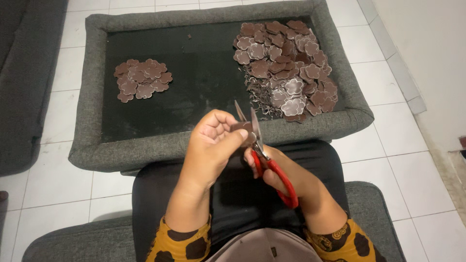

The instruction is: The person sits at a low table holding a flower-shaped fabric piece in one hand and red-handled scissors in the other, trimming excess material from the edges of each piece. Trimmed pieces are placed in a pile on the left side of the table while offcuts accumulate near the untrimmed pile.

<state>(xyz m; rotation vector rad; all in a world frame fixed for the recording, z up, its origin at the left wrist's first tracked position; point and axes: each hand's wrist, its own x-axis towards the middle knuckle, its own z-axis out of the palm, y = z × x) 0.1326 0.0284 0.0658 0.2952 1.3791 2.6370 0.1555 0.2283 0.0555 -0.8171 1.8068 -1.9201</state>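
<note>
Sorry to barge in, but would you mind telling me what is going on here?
A seated person is trimming a brown flower-shaped piece, held in the left hand, with red-handled scissors in the right hand, blades open. Ahead, a grey padded tray holds a small pile of flower pieces on the left and a large pile with dark scraps on the right.
</note>
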